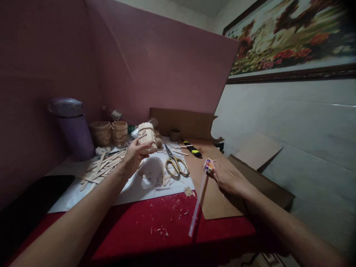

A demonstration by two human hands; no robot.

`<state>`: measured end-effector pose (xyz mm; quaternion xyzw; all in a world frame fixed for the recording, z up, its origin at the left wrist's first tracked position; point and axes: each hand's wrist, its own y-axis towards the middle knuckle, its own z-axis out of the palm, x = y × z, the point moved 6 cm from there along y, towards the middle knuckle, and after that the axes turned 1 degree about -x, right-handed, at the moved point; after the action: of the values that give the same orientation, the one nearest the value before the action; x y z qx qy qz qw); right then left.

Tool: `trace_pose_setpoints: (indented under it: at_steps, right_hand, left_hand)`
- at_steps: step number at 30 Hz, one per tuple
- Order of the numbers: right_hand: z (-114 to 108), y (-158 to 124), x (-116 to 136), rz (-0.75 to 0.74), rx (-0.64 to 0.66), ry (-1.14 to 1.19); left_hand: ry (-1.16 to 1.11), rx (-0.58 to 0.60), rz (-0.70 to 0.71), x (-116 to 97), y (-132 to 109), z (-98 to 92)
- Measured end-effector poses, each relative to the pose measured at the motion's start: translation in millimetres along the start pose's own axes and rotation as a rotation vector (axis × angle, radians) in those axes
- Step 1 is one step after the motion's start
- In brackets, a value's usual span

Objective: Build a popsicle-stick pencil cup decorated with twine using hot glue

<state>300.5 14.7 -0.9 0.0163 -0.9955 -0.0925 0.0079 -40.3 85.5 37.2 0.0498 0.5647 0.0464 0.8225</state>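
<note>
Both arms outstretched: left hand raised, right hand apparently resting low.

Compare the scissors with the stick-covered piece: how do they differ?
The stick-covered piece is held up in the left hand; the scissors lie unheld. The piece is pale, blocky and cord-bound; the scissors are slim-bladed and golden-handled.

A pale holder of wooden sticks, bound with brown twine, tilts in the left hand, while 1 translucent rod slants nearward from 1 multicoloured piece at the right hand.
</note>
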Motion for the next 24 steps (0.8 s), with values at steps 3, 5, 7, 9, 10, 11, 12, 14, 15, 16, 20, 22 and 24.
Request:
trace_pose_setpoints:
  at_steps: [3, 5, 7, 9, 10, 11, 12, 14, 15, 16, 20, 22, 24]
  right_hand:
    - [-12, -2, 17, -0.054, 0.017, -0.188]
    - [-32, -2, 40, -0.109, -0.066, -0.262]
    - [-53, -1, 79, -0.275, -0.180, -0.167]
    - [-62, 5, 118, -0.394, -0.176, -0.013]
    - [-61, 10, 136, -0.431, -0.145, 0.059]
    - [-58, 14, 154, -0.484, -0.104, 0.123]
    - [-53, 19, 169, -0.521, -0.065, 0.162]
    - [-41, 27, 192, -0.551, 0.002, 0.151]
    - [-37, 31, 200, -0.544, 0.019, 0.129]
    - [-34, 34, 206, -0.544, 0.031, 0.102]
    - [-25, 40, 222, -0.549, 0.100, -0.042]
    - [-22, 42, 225, -0.554, 0.115, -0.100]
    - [-21, 44, 224, -0.573, 0.086, -0.076]
  left_hand:
    - [-0.025, -0.089, 0.030, -6, 5, -9.6]
    - [-0.038, -0.131, 0.048, -10, 7, -14.4]
    - [-0.044, -0.148, 0.063, -13, 7, -17.2]
    - [-0.043, -0.158, 0.067, -14, 7, -19.2]
    - [-0.040, -0.163, 0.064, -13, 6, -20.0]
    - [-0.038, -0.165, 0.060, -13, 6, -20.5]
    - [-0.039, -0.165, 0.056, -12, 6, -20.7]
    - [-0.040, -0.158, 0.053, -10, 7, -20.3]
    - [-0.038, -0.156, 0.053, -8, 7, -20.0]
    - [-0.034, -0.155, 0.052, -7, 8, -19.6]
    - [-0.025, -0.142, 0.039, -3, 9, -16.9]
    - [-0.023, -0.133, 0.035, -3, 9, -15.3]
    - [-0.016, -0.127, 0.028, -2, 8, -14.4]
